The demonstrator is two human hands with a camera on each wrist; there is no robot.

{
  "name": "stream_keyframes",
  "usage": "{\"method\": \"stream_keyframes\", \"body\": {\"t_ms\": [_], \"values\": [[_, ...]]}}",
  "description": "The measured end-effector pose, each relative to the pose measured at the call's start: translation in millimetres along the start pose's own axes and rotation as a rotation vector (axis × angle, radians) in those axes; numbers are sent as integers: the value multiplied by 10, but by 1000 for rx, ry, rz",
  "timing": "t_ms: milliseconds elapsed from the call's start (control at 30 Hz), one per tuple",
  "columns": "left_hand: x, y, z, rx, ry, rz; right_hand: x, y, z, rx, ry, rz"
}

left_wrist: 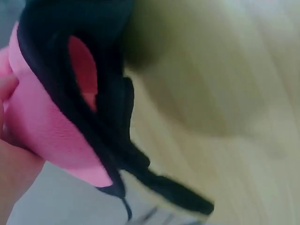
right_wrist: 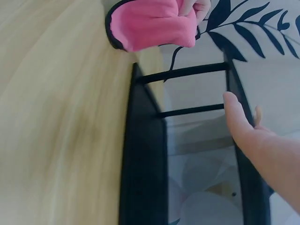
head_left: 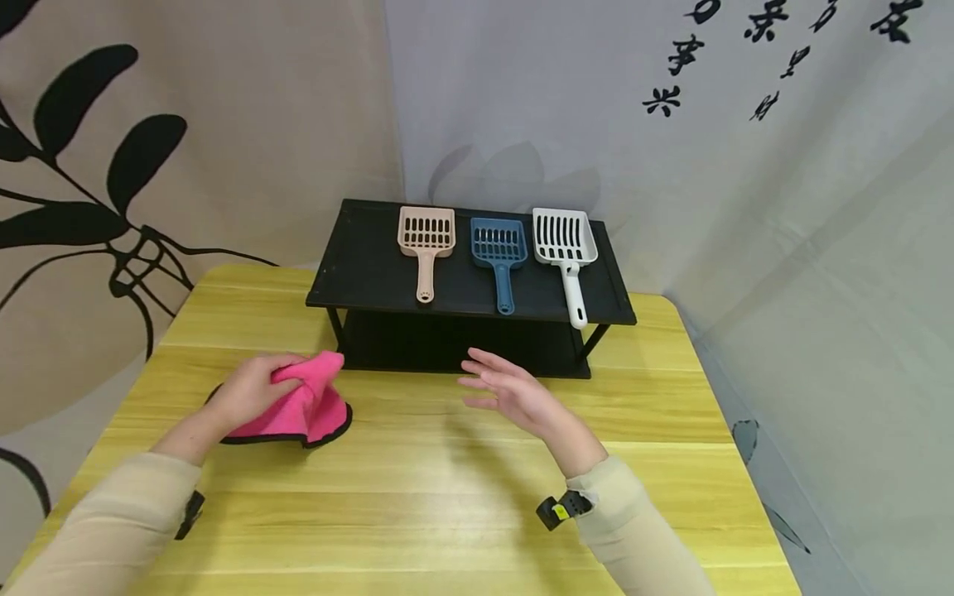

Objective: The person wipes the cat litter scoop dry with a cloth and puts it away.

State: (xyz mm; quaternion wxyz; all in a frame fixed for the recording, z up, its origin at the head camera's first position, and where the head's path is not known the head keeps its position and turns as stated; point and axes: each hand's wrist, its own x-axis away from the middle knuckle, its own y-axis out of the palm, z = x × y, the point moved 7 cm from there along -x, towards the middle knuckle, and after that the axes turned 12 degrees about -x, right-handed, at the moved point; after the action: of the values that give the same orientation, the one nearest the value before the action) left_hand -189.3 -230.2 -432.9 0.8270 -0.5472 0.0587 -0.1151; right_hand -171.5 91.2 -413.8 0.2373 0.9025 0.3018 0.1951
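My left hand [head_left: 249,393] grips a pink cloth with black edging [head_left: 301,410], bunched up over the left part of the table; in the left wrist view the cloth [left_wrist: 51,122] hangs in folds from the fingers. My right hand [head_left: 514,393] is held in the air before the black two-tier rack [head_left: 365,257], its fingers spread and holding nothing. On the rack's upper shelf lie three slotted litter scoops side by side: a beige one [head_left: 426,257], a blue one [head_left: 503,285] and a white one [head_left: 572,294], handles toward me.
A light wooden table [head_left: 387,513] bears the rack near its back edge. The lower shelf [head_left: 417,339] sits in shadow. Behind the table hang pale curtains [head_left: 298,108] with dark leaf and character prints.
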Motion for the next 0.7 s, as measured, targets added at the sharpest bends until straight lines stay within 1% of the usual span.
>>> {"method": "stream_keyframes", "body": {"t_ms": [100,233,333,433,500,567,633,700], "values": [[-59,229,101,9,-16,-4,58,-94,54,-16,4,22],[-109,542,273,-9,-1,38,129,-173,104,-25,7,44],[-88,802,430,-54,53,9,165,-193,131,-25,9,46],[-30,1042,547,-125,123,-62,186,-205,150,-25,7,48],[-1,1165,545,-163,151,-104,189,-217,157,-21,5,52],[14,1244,491,-182,160,-131,194,-230,165,-21,5,57],[15,1287,417,-195,165,-142,201,-241,174,-17,7,62],[26,1291,359,-209,168,-142,204,-245,181,-19,7,61]]}}
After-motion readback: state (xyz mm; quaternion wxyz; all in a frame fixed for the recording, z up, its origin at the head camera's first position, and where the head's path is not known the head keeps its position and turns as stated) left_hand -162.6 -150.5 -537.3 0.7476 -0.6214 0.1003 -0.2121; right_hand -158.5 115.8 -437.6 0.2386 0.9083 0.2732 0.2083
